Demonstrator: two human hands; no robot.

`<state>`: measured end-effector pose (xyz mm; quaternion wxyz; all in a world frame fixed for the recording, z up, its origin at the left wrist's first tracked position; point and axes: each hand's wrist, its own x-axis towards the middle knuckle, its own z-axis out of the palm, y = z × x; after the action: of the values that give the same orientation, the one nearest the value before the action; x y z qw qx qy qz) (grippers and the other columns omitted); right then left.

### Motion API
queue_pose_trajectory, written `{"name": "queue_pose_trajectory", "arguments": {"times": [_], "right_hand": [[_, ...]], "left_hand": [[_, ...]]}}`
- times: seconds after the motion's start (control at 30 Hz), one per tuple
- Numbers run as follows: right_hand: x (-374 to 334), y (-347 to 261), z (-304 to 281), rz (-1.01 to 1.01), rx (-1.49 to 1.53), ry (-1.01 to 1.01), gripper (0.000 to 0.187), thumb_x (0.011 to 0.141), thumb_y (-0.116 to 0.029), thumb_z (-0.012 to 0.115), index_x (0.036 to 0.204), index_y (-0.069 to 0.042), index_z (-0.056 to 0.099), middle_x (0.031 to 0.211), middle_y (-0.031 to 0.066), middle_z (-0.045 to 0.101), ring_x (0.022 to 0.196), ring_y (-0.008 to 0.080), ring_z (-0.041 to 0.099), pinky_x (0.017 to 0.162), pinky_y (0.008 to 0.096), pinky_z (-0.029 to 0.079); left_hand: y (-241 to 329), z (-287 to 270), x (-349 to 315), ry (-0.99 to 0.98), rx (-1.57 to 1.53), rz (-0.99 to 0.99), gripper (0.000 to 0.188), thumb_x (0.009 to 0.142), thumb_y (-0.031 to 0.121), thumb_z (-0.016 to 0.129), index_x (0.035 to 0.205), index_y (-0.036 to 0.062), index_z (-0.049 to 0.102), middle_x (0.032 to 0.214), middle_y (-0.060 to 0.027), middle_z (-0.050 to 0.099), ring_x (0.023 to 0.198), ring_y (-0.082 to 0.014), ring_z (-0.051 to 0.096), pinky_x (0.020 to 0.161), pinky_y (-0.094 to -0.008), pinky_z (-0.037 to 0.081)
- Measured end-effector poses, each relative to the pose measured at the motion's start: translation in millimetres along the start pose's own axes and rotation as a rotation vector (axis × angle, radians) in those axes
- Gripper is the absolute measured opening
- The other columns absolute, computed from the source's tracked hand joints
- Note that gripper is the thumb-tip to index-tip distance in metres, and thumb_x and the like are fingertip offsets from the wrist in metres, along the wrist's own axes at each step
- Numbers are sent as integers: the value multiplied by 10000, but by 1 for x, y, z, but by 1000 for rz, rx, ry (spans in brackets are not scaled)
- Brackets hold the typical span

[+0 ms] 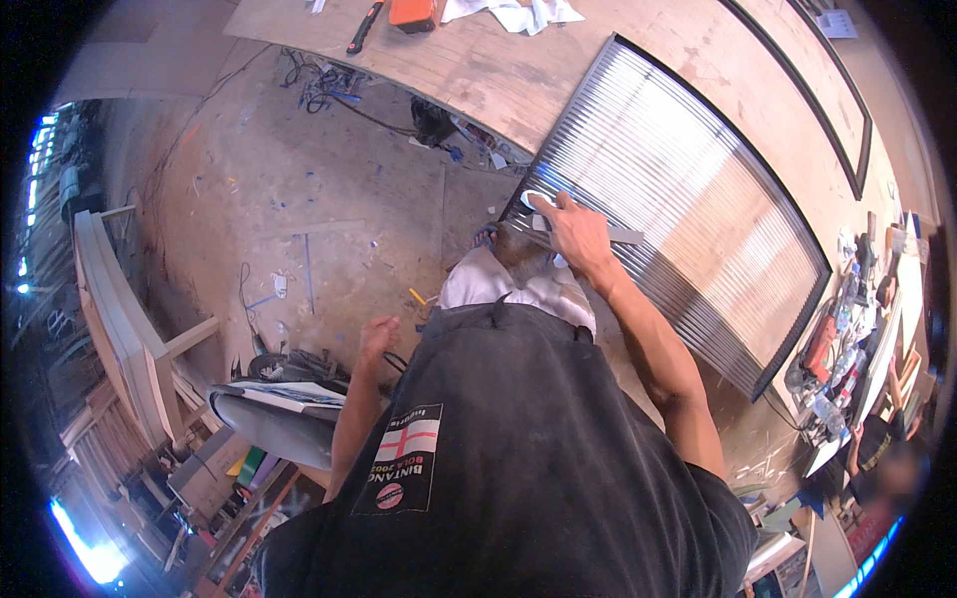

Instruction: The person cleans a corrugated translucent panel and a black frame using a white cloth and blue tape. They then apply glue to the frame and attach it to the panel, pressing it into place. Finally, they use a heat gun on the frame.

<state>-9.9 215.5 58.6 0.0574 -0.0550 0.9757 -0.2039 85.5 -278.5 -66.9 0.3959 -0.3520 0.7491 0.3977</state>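
Note:
My right hand [580,234] is closed on a small white wad that looks like a cloth [535,200], pressed at the near left corner of a ribbed translucent panel [688,149] with a black frame. A flat grey strip [626,236] passes beneath this hand across the panel; whether the fingers touch it is hidden. Low at my left side, away from the table, hangs my left hand [378,337], its fingers loosely curled with nothing visible in them.
The panel lies on a wooden worktable [478,65]. On the table are an orange-and-black knife [366,28], an orange box-shaped thing [413,14], white cloths [513,14] and a black frame [847,149]. Tools and bottles crowd the right. Planks [120,319] stand left; another person [882,448] is far right.

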Motion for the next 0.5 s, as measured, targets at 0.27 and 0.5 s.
{"name": "queue_pose_trajectory", "arguments": {"times": [0.27, 0.5], "right_hand": [[-2, -2, 0, 63, 14, -62, 443, 902, -117, 512, 1323, -232, 586, 976, 160, 623, 714, 347, 683, 571, 438, 543], [-20, -5, 5, 11, 32, -68, 463, 885, -108, 545, 1323, -244, 610, 947, 124, 611, 675, 320, 661, 552, 427, 535]], "left_hand": [[11, 3, -12, -32, -88, 6, 366, 916, 309, 710, 1168, 48, 661, 899, -39, 688, 673, -131, 630, 492, -274, 446], [-16, 15, 23, -30, -92, 1, 395, 920, 311, 708, 1201, 37, 666, 956, -66, 715, 695, -166, 667, 547, -311, 522]]}}
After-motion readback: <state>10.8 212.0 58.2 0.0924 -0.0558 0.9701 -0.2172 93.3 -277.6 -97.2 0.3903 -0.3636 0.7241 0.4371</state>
